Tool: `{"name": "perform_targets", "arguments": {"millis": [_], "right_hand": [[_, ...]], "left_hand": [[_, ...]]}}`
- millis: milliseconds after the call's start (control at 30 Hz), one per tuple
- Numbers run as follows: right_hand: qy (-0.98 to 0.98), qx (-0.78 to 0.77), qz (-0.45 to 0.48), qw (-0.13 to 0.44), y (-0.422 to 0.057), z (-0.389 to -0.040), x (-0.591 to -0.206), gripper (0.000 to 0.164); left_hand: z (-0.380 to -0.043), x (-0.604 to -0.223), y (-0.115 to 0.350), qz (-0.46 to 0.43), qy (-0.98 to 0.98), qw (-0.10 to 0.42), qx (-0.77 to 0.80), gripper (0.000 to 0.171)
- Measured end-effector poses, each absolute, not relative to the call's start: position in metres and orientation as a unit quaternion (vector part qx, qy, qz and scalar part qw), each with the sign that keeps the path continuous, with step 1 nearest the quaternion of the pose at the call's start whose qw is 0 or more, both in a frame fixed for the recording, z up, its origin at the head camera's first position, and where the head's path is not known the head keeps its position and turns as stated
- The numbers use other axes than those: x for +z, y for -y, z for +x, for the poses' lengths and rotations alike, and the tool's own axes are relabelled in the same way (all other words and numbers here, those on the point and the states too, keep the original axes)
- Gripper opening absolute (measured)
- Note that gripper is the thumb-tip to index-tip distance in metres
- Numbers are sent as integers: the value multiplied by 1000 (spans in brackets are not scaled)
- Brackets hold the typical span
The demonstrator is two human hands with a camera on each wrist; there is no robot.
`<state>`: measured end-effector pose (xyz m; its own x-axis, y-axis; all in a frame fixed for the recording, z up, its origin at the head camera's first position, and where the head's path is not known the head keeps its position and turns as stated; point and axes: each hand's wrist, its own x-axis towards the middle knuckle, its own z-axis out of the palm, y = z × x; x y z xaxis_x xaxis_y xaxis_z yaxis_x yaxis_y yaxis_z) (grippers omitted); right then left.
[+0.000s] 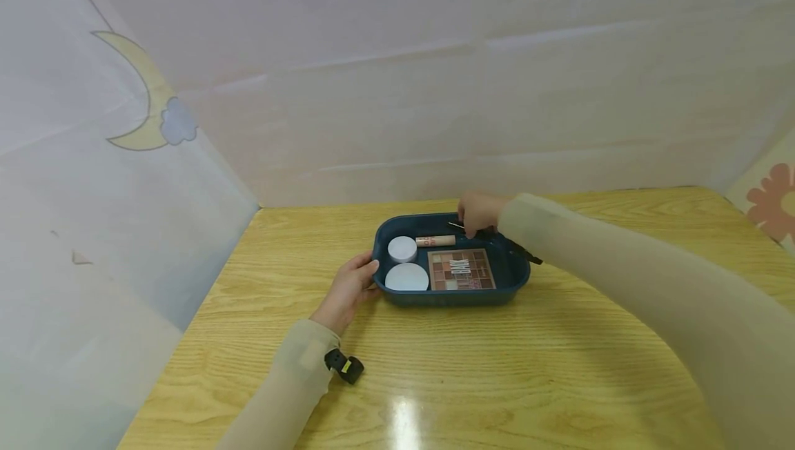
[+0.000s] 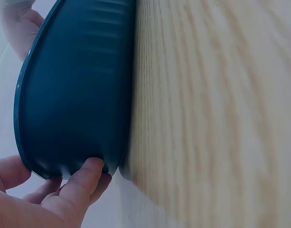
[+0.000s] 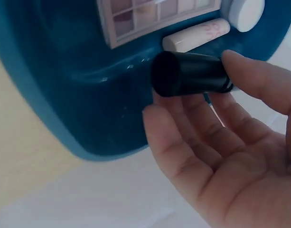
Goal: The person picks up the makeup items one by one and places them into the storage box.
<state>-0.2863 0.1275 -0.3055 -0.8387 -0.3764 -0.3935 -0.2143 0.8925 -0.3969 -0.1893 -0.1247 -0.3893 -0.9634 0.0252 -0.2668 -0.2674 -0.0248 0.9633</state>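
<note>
A dark blue-green tray (image 1: 444,298) with raised sides sits on the table. My left hand (image 1: 349,288) grips its left end, with the thumb at the rim and the fingers (image 2: 81,183) against the outer wall. Over the tray's far side, my right hand (image 1: 481,213) holds a black cylindrical tube (image 3: 190,75) between thumb and fingers. Inside the tray lie an eyeshadow palette (image 1: 461,270), a pale tube with pink lettering (image 1: 436,241), a small white round jar (image 1: 402,249) and a larger white round item (image 1: 406,277). The right forearm covers part of the tray's far right corner.
The tray stands on a yellow wood-grain table (image 1: 435,381). Behind it rises a pale sheet-covered wall (image 1: 397,105), and another with a moon print (image 1: 139,91) is at the left. A black band (image 1: 344,366) is on the left sleeve.
</note>
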Motion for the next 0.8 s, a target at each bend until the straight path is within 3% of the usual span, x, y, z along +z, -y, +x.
{"name": "perform_targets", "arguments": {"millis": [200,267,533,800], "right_hand": [[-947,-92,-179,248,-120,-285,-304,8],[-949,-64,-181,250,-118,-285,-305,6],[-954,-19,-155,256,-114,-289,-313,42],[-961,21,-132,241,-107,-288,-320,42]], "left_hand": [[-189,-390,124,-83,-691,102,710,42],[-189,-389,124,-82,-690,104,711,42],[-189,-388,123,-81,-689,106,713,42],[-188,-388,123,-82,-688,105,713,41]]}}
